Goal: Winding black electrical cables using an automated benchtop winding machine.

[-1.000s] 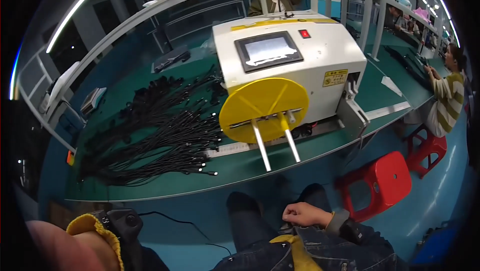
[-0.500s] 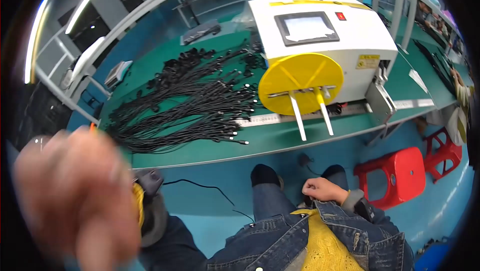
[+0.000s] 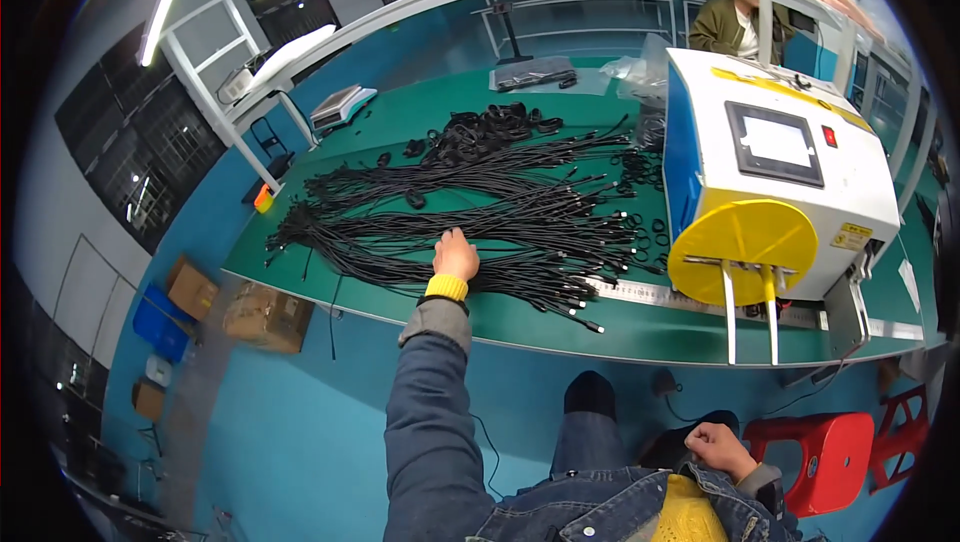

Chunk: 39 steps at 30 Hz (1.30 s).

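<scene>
My left hand (image 3: pixel 456 256) reaches out over the green table, its fingers bent and pressed together on a spread of thin black cables (image 3: pixel 510 232) with small metal-tipped plugs. It seems to pinch a cable there, though the fingertips are partly hidden. Most of the cables lie side by side, their plug ends toward the right. Behind them is a heap of coiled black cables (image 3: pixel 490 132). My right hand (image 3: pixel 720 447) rests closed by my lap, with nothing visible in it.
A white machine (image 3: pixel 850 157) with a yellow disc (image 3: pixel 740 247) and two projecting prongs stands on the right. A ruler strip (image 3: pixel 640 292) runs along the table. Red stools (image 3: pixel 825 467) stand at the lower right, cardboard boxes (image 3: pixel 265 315) at left. A person (image 3: pixel 720 27) sits beyond.
My left hand, blurred and raised close at the left before, has come down onto the cables. The view has turned left, so the machine appears farther right. My right hand stays by my lap.
</scene>
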Each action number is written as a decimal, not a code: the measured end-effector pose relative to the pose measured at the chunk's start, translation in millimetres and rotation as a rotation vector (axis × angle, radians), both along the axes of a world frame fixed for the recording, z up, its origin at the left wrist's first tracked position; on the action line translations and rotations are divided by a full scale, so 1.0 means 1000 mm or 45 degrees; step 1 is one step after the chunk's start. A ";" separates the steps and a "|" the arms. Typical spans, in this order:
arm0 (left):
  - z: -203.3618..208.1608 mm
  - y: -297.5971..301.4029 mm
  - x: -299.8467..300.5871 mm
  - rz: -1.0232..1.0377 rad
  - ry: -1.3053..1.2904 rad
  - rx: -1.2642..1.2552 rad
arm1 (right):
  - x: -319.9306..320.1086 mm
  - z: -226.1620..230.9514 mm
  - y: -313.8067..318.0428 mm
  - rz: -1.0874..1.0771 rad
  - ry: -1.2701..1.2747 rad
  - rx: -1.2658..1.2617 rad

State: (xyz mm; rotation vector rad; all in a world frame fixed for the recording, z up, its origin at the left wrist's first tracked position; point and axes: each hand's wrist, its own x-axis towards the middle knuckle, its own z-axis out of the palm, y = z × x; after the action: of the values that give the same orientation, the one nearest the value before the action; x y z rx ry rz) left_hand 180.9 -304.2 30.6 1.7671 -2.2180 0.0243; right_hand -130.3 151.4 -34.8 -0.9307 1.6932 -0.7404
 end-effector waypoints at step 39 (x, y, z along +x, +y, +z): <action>0.088 0.274 -0.065 -1.153 0.090 -0.093 | 0.039 0.128 -0.022 -0.034 0.643 -1.141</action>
State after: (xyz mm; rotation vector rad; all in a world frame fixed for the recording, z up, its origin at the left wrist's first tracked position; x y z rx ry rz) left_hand 115.8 -30.3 118.7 0.5906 -2.6945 -0.1486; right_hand -91.7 129.8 93.1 -1.8301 1.7944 -1.4220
